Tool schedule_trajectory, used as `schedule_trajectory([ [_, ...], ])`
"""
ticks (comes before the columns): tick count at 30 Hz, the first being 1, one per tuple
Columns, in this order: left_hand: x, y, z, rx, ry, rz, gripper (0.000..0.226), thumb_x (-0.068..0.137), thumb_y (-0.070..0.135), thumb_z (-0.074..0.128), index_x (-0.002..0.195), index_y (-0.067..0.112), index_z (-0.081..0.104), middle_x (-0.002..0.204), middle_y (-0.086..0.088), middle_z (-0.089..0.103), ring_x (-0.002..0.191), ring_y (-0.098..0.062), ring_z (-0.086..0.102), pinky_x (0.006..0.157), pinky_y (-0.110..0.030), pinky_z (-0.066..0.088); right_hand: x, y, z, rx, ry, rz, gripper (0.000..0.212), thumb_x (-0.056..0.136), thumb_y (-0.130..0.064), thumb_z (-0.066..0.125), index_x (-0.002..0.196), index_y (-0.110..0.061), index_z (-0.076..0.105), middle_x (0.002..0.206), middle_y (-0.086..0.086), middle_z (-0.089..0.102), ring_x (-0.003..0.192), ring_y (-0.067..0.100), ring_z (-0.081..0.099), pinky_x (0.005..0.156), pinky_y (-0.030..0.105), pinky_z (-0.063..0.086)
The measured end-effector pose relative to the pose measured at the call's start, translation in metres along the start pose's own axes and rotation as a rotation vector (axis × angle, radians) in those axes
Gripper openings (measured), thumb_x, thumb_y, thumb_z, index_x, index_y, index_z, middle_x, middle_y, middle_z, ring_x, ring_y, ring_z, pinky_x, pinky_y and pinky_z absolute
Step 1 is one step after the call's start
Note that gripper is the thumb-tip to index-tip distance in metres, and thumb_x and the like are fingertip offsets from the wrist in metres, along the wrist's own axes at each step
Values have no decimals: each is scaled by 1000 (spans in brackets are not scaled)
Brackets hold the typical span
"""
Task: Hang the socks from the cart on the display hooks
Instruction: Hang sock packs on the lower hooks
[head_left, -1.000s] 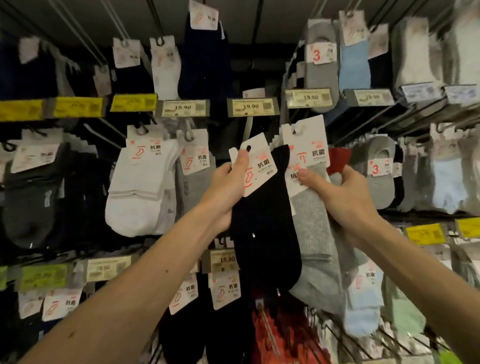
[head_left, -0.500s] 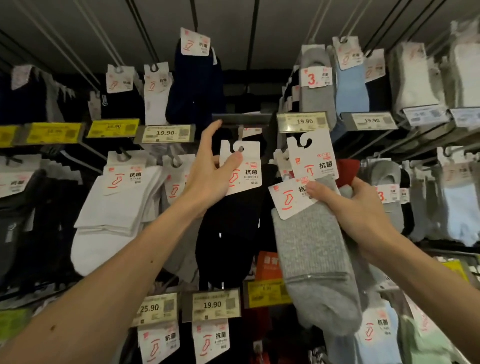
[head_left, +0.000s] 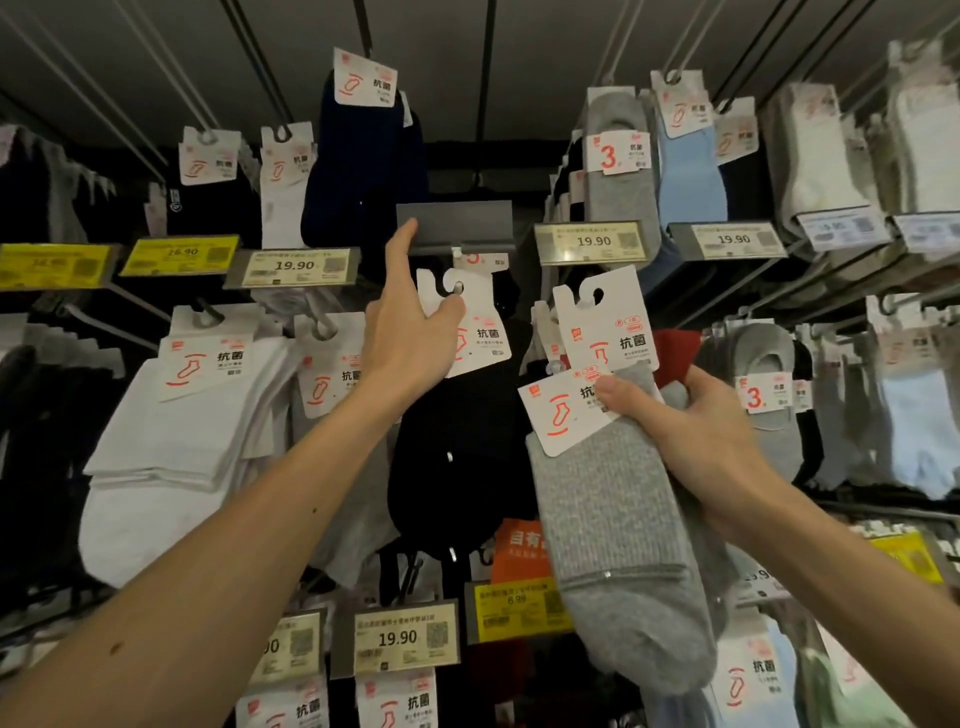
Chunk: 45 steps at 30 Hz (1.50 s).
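left hand (head_left: 410, 338) pinches black socks (head_left: 457, 457), forefinger touching tag holder (head_left: 457, 226) | right hand (head_left: 711, 436) grips grey socks (head_left: 613, 519)

The left forearm (head_left: 218, 545), bare, shows small dark moles; the right forearm (head_left: 841, 582) is bare.

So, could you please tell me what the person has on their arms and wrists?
Nothing is worn: the left forearm and right forearm are bare to the frame edge, with no sleeves, gloves, watch or bracelet. No rings show on the visible fingers. The left forearm carries a few small dark spots.
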<state>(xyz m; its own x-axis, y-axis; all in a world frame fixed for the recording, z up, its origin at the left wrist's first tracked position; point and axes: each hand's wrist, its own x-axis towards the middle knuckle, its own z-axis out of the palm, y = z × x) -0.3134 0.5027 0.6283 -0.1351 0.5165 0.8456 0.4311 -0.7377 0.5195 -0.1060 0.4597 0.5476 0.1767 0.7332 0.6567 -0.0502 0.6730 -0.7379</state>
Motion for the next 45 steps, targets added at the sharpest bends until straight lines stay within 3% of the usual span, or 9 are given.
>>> schedule_trajectory([
  [5,7,6,-2,26,92,-1,61,97,10,57,143,41,33,98,-4,63,68,-9,62,43,-7,39,1,1,-2,14,-19,-5,23,82,-21,78,101,-16,65,91,-3,79,82,13,76,65,26,61],
  [8,5,5,-1,74,120,52,42,99,13,55,134,33,42,79,0,62,65,-8,63,44,-8,40,1,-1,-2,17,-26,-28,23,82,-19,78,101,-16,66,90,-4,79,81,11,76,62,21,59],
  [14,8,6,1,274,159,124,35,98,17,55,126,34,44,87,1,64,71,-10,60,46,-13,39,2,1,2,22,-47,-28,19,82,-17,78,96,-17,65,87,-6,78,77,9,75,57,17,56],
  [17,17,12,0,325,175,95,33,92,15,61,118,31,47,87,1,61,82,-18,60,61,-26,36,3,2,2,27,-67,-20,19,82,-17,77,97,-17,65,87,-6,78,79,10,76,58,19,58],
  [21,25,20,-4,341,127,33,31,89,18,66,105,30,42,92,-1,60,82,-18,59,56,-26,33,2,2,-1,33,-79,-16,19,82,-18,77,98,-18,65,87,-7,78,79,10,75,58,18,58],
  [26,22,29,-2,515,129,86,33,92,23,67,116,23,44,100,-3,57,91,-19,45,75,-35,33,2,3,-3,37,-84,-16,19,82,-17,77,96,-19,64,86,-7,78,77,8,75,56,16,56],
  [32,21,36,1,668,124,145,38,96,23,62,128,22,42,102,-2,49,89,-20,42,74,-35,32,3,6,-3,40,-103,0,23,82,-19,77,101,-18,65,90,-6,78,81,11,76,61,19,59],
  [38,24,24,3,297,34,56,36,96,13,59,120,29,37,108,-4,56,77,-11,57,48,-11,38,4,10,-5,74,-87,10,22,81,-15,78,100,-15,65,92,-3,79,81,13,76,60,20,58],
  [45,23,17,7,382,148,95,37,95,10,59,124,22,39,87,6,48,67,-2,42,51,-19,32,5,12,-5,81,-97,5,23,81,-16,78,101,-17,66,91,-4,79,82,13,76,62,21,60],
])
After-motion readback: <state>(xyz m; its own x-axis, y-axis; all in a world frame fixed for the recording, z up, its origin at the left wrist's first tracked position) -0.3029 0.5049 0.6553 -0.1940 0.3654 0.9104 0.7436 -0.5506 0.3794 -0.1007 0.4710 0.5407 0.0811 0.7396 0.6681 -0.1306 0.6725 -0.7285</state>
